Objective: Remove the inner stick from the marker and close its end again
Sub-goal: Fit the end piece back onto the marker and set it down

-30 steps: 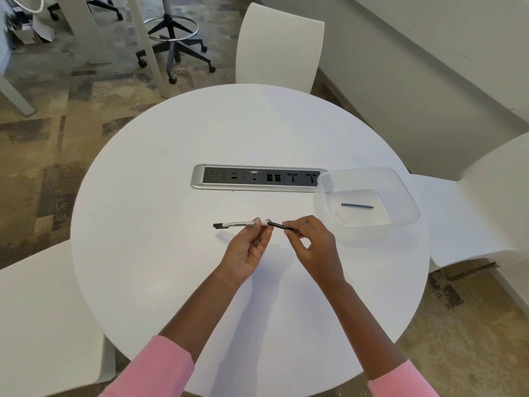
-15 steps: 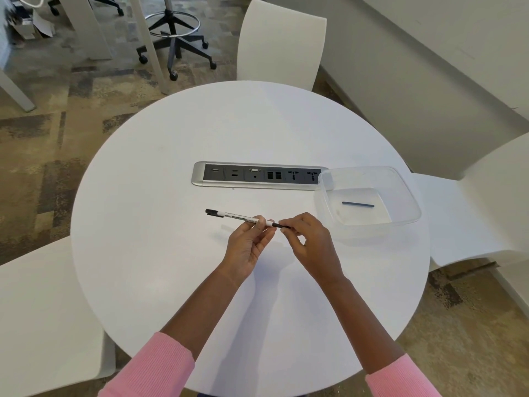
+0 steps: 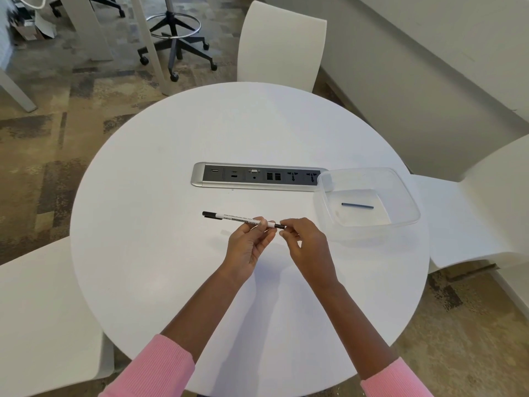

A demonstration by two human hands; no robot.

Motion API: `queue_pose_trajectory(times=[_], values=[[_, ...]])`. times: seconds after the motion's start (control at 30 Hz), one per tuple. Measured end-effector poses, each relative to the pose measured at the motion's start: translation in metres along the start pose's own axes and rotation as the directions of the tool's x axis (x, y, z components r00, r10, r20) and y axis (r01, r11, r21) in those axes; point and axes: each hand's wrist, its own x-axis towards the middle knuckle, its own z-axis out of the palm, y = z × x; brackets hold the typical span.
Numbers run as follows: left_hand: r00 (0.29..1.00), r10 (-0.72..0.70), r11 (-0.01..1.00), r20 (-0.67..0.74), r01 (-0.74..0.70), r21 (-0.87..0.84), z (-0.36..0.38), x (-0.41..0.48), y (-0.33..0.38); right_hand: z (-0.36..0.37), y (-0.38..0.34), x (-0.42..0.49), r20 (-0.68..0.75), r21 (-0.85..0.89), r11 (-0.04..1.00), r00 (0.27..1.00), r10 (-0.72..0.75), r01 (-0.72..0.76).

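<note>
A thin white marker (image 3: 234, 218) with black print and a black cap at its left end hangs level over the round white table (image 3: 160, 276). My left hand (image 3: 248, 244) pinches its right part from below. My right hand (image 3: 304, 238) grips the black end piece (image 3: 279, 225) at the marker's right end with fingertips. A dark blue inner stick (image 3: 357, 206) lies on the floor of the clear plastic tub (image 3: 400, 181) at the right.
A silver and black socket strip (image 3: 257, 176) is set into the table behind the marker. White chairs stand at the far side (image 3: 282, 44), at the right (image 3: 486, 202) and at the near left (image 3: 43, 316). A rolling stool base (image 3: 174, 38) stands on the carpet.
The dark piece that stuck out at the marker's right end has gone further in; only a short black end shows now. The marker's left end has tilted up and away.
</note>
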Motion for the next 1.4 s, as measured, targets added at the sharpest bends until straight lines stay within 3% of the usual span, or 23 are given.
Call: queue_pose_trajectory(times=[0.17, 0.43, 0.57, 0.73, 0.9, 1.13, 1.27, 1.4], values=[[1.000, 0.005, 1.000, 0.016, -0.005, 0.016, 0.002, -0.002, -0.003, -0.001, 0.000, 0.001, 0.010, -0.136, 0.986, 0.996, -0.093, 0.093], [1.000, 0.019, 1.000, 0.022, -0.020, 0.018, 0.006, -0.005, -0.006, -0.002, -0.002, 0.004, 0.000, -0.140, 0.988, 0.998, -0.061, 0.060], [0.999, 0.043, 0.999, 0.011, -0.043, 0.020, 0.010, -0.007, -0.006, -0.001, -0.003, 0.004, -0.002, -0.125, 0.992, 1.000, 0.000, -0.001], [0.996, 0.087, 0.992, 0.036, -0.090, 0.089, 0.013, -0.006, -0.003, -0.002, -0.003, 0.006, 0.058, 0.025, 0.982, 0.981, 0.187, -0.189], [0.997, 0.080, 0.993, 0.017, -0.081, 0.082, 0.014, -0.007, -0.002, -0.007, -0.003, 0.003, 0.058, -0.076, 0.997, 0.998, 0.015, -0.011], [0.995, 0.097, 0.987, 0.038, -0.101, 0.126, 0.016, -0.011, -0.001, -0.018, -0.002, 0.002, 0.055, -0.301, 0.929, 0.976, -0.208, 0.215], [0.991, 0.121, 0.979, 0.054, -0.128, 0.155, 0.019, -0.013, -0.001, -0.020, -0.003, 0.006, 0.036, -0.252, 0.943, 0.976, -0.213, 0.216], [0.986, 0.151, 0.967, 0.066, -0.162, 0.199, 0.021, -0.013, -0.001, -0.020, -0.006, 0.008, 0.047, -0.099, 0.993, 0.997, -0.061, 0.065]])
